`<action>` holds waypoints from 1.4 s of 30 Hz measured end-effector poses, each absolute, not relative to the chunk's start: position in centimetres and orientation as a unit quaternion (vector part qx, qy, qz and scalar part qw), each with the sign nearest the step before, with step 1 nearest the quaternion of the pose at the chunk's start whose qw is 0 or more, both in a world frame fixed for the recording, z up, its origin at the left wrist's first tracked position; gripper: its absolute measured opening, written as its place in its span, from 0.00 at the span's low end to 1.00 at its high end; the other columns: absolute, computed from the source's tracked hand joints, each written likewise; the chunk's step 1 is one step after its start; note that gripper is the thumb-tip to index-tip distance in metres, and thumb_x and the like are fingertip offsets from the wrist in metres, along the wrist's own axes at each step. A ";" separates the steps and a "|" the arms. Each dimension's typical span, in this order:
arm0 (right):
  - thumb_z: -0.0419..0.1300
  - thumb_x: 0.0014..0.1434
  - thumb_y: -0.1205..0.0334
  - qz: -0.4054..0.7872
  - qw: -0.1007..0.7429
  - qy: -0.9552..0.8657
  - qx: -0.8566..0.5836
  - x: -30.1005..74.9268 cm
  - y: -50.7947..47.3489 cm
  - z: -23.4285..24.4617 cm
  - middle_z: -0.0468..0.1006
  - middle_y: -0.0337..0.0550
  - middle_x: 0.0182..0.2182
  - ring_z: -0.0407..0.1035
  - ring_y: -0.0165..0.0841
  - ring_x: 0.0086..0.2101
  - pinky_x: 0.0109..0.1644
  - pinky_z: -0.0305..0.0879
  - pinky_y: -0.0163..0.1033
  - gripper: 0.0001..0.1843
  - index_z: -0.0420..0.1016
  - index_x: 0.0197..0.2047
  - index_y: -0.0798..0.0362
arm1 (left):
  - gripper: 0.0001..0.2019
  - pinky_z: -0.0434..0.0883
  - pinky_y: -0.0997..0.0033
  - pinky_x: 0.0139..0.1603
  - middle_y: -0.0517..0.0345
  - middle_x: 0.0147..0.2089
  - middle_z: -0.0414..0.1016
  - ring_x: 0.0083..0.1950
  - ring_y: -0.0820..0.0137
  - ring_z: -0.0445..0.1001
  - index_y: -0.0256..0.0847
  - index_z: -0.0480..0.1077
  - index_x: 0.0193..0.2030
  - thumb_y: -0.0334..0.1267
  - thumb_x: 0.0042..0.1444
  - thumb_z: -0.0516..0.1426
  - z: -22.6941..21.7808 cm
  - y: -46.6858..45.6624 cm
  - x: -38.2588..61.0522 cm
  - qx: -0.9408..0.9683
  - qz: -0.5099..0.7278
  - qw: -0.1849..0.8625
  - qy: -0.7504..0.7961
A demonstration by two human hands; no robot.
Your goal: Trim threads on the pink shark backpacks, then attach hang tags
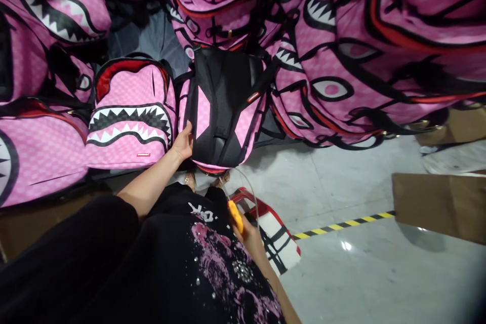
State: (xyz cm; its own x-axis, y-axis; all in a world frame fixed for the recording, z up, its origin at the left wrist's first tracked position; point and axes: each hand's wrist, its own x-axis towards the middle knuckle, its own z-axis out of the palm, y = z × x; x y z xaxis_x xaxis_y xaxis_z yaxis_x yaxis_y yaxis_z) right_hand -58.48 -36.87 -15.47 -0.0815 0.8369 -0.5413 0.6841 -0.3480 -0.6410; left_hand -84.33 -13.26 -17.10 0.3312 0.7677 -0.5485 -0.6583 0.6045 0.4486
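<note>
A pink and black backpack (222, 106) is in front of me, its black padded back panel and straps facing up. My left hand (184, 144) grips its left side, the thumb on top and most of the fingers hidden behind the edge. Lower down, near my body, my right hand (246, 230) is closed around the yellow-orange handle of a slim tool (236, 216). A thin shaft points from the handle toward the backpack's lower edge; its exact kind is unclear. A thin pale cord (252, 187) curves beside it.
A pink shark-mouth backpack (129, 121) stands just left. More pink bags (326, 71) are piled behind and to the right. A red-edged plaid piece (279, 240) lies low by my right arm. Cardboard (436, 205) and yellow-black floor tape (345, 225) are at the right.
</note>
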 end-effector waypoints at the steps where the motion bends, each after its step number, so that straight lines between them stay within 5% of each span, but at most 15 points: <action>1: 0.50 0.63 0.53 0.465 0.049 -0.579 -0.668 -59.1 -36.6 -15.6 0.81 0.50 0.38 0.77 0.39 0.38 0.43 0.69 0.38 0.26 0.68 0.61 0.56 | 0.33 0.75 0.54 0.52 0.42 0.39 0.81 0.47 0.55 0.80 0.29 0.70 0.55 0.60 0.62 0.48 -17.0 -13.3 -84.3 0.075 0.437 0.814 0.376; 4: 0.51 0.64 0.54 0.416 -0.036 -0.571 -0.706 -60.5 -34.9 -16.1 0.81 0.49 0.35 0.77 0.39 0.36 0.39 0.67 0.37 0.25 0.68 0.61 0.55 | 0.32 0.75 0.54 0.52 0.41 0.38 0.80 0.46 0.55 0.80 0.29 0.71 0.53 0.60 0.63 0.47 -16.7 -13.4 -84.2 0.081 0.424 0.820 0.375; 12: 0.49 0.65 0.55 0.421 -0.028 -0.544 -0.725 -61.2 -33.8 -15.5 0.80 0.50 0.38 0.75 0.39 0.39 0.42 0.65 0.37 0.24 0.69 0.59 0.57 | 0.22 0.73 0.57 0.51 0.44 0.38 0.79 0.45 0.57 0.78 0.32 0.72 0.45 0.52 0.56 0.59 -14.9 -13.9 -82.9 0.131 0.394 0.741 0.528; 17: 0.50 0.62 0.51 0.454 0.021 -0.524 -0.721 -60.8 -34.8 -16.0 0.80 0.50 0.37 0.76 0.41 0.38 0.41 0.67 0.38 0.26 0.70 0.58 0.56 | 0.22 0.60 0.54 0.64 0.45 0.59 0.70 0.64 0.55 0.63 0.41 0.68 0.56 0.44 0.56 0.61 -14.7 -20.2 -82.7 0.532 0.366 0.342 0.683; 21: 0.50 0.60 0.47 0.468 0.090 -0.520 -0.709 -60.4 -35.9 -17.4 0.80 0.49 0.38 0.76 0.41 0.39 0.41 0.67 0.39 0.29 0.72 0.56 0.56 | 0.10 0.56 0.50 0.63 0.52 0.56 0.72 0.61 0.57 0.63 0.46 0.75 0.46 0.42 0.59 0.59 -17.2 -23.7 -81.8 0.763 0.252 0.169 0.570; 25: 0.50 0.59 0.46 0.470 0.105 -0.519 -0.706 -60.4 -36.4 -18.4 0.80 0.47 0.34 0.75 0.39 0.36 0.39 0.67 0.38 0.27 0.74 0.52 0.55 | 0.10 0.56 0.48 0.61 0.52 0.52 0.74 0.57 0.58 0.65 0.44 0.75 0.43 0.41 0.54 0.63 -19.9 -23.4 -80.4 0.803 0.220 0.119 0.540; 31: 0.51 0.59 0.46 0.482 0.122 -0.507 -0.704 -60.6 -36.8 -18.4 0.79 0.46 0.36 0.74 0.38 0.35 0.42 0.68 0.40 0.28 0.72 0.55 0.55 | 0.07 0.53 0.47 0.62 0.53 0.47 0.76 0.55 0.59 0.65 0.42 0.75 0.34 0.38 0.60 0.57 -21.5 -21.9 -79.1 0.796 0.189 0.122 0.561; 42: 0.54 0.58 0.42 0.528 0.107 -0.548 -0.640 -56.5 -36.2 -17.5 0.80 0.47 0.39 0.75 0.39 0.39 0.46 0.70 0.41 0.32 0.71 0.57 0.56 | 0.08 0.56 0.52 0.57 0.52 0.46 0.77 0.54 0.61 0.67 0.40 0.73 0.35 0.37 0.62 0.55 -19.9 -28.9 -83.4 0.758 0.177 0.097 0.621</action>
State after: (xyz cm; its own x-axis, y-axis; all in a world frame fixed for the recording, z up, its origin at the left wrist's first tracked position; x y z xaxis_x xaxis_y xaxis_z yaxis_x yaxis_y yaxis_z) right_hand -56.48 -36.17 -17.51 -0.1576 0.8150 -0.5576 0.5881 -0.3762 -0.7160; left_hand -83.43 -28.92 -19.85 0.1667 0.9750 0.1467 0.9063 -0.2101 0.3667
